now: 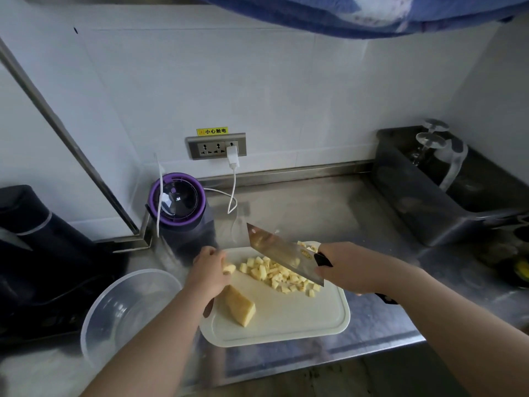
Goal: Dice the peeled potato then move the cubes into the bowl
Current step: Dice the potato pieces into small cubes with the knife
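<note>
Right hand [346, 267] is clamped on the handle of the knife [283, 253], whose blade is held tilted above the cubes [274, 273] on the cutting board [286, 319]. A small potato piece [229, 267] is pinched by the left hand [210, 270]. The uncut wedge [240, 306] lies just beside this left hand, its long axis running from it toward the near right; the bowl [128, 305] stands left of the board.
</note>
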A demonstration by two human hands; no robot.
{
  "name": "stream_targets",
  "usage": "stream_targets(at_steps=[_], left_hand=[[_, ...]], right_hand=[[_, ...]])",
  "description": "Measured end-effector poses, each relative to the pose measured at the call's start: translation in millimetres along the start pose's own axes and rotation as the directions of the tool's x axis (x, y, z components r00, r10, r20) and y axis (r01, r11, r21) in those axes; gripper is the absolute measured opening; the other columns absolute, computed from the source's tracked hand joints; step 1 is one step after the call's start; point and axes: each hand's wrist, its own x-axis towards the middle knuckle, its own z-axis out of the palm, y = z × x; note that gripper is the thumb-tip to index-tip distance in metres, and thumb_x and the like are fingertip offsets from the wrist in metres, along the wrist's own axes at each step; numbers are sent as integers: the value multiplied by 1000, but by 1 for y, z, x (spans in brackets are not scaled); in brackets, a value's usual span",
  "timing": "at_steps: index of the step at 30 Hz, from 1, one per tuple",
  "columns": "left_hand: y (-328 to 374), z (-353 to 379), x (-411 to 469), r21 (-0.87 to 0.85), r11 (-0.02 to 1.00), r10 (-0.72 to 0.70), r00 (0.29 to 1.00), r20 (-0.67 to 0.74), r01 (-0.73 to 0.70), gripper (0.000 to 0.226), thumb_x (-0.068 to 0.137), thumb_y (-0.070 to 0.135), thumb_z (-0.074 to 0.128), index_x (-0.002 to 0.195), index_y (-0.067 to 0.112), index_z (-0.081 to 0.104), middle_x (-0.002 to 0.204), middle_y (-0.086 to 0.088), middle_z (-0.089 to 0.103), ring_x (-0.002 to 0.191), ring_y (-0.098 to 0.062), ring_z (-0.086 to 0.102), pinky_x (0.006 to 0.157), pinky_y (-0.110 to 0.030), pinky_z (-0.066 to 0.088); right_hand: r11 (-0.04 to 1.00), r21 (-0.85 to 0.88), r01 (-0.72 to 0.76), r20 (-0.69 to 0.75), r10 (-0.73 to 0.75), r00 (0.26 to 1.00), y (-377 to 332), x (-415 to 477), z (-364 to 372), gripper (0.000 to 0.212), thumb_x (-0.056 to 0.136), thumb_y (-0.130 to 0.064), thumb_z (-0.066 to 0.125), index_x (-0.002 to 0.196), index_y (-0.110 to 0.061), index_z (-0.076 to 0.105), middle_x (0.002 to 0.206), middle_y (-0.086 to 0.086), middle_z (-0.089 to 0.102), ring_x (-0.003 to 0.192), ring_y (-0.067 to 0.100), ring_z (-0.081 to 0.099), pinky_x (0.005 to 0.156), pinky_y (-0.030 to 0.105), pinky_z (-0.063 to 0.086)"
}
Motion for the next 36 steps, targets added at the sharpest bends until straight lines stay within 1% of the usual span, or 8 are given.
stream_targets(at_steps=[4, 6, 9, 14, 20, 25, 30, 36], left_hand=[[5, -10, -16, 218, 948, 250, 966, -63, -231, 54, 88, 18, 61, 139, 28, 44, 146, 5, 35, 135, -20, 33, 108, -35, 36], [9, -9, -29, 373, 823, 433, 898, 75, -428, 56, 88, 12, 56, 139, 32, 44, 146, 9, 38, 137, -18, 31, 114, -37, 26], [12, 2, -41, 485, 696, 454, 848, 274, -529, 52, 88, 17, 57, 138, 29, 45, 145, 5, 42, 135, -20, 34, 112, -39, 25], [16, 10, -47, 460, 769, 366, 896, 252, -444, 43, 90, 44, 58, 127, 21, 52, 128, 2, 57, 115, -20, 55, 98, -36, 39], [23, 34, -70, 179, 973, 135, 989, 61, -143, 48, 91, 54, 48, 126, 21, 51, 122, 2, 57, 112, -18, 56, 74, -26, 41], [21, 50, -84, -7, 999, 37, 997, -64, -37, 51, 90, 59, 50, 129, 25, 49, 125, 6, 54, 110, -14, 57, 78, -23, 43], [17, 55, -93, -164, 985, 34, 994, -104, -51, 44, 93, 37, 57, 135, 26, 47, 130, 8, 53, 111, -11, 57, 86, -20, 43], [24, 58, -92, -222, 975, -32, 985, -167, -6, 43, 92, 37, 60, 132, 25, 50, 125, 7, 55, 108, -11, 57, 88, -25, 48]], right_hand=[[1000, 8, -23, -6, 23, 1000, 4, 4, 6, 21, 102, -28, 42, 93, -10, 50, 77, -1, 49, 62, 10, 41, 60, 23, 36], [1000, 8, -28, 8, 28, 1000, 5, 5, 11, 20, 102, -28, 41, 94, -11, 48, 78, -1, 50, 63, 11, 43, 60, 23, 37], [1000, -3, -17, 42, 17, 999, 6, 6, 18, 21, 102, -28, 39, 84, -18, 41, 79, -2, 49, 61, 11, 44, 57, 21, 37], [999, 24, 33, 61, -35, 998, 6, 6, 37, 16, 103, -33, 40, 94, -21, 43, 79, -5, 50, 64, 11, 49, 58, 21, 39], [994, -82, 66, -24, -68, 997, 4, 12, 76, 17, 104, -35, 38, 108, -21, 47, 81, -6, 53, 69, 10, 54, 67, 25, 48], [997, -66, 40, -59, -44, 997, 3, 17, 103, 22, 103, -30, 42, 123, -22, 46, 91, -5, 56, 73, 9, 59, 73, 24, 55], [992, -113, 61, 2, -61, 998, 5, 23, 116, 39, 96, -28, 58, 130, -23, 40, 111, -3, 60, 85, 13, 62, 80, 28, 57], [991, -111, 71, -4, -72, 997, 4, 23, 124, 50, 93, -13, 59, 134, -24, 33, 100, 1, 58, 87, 18, 62, 79, 35, 56]])
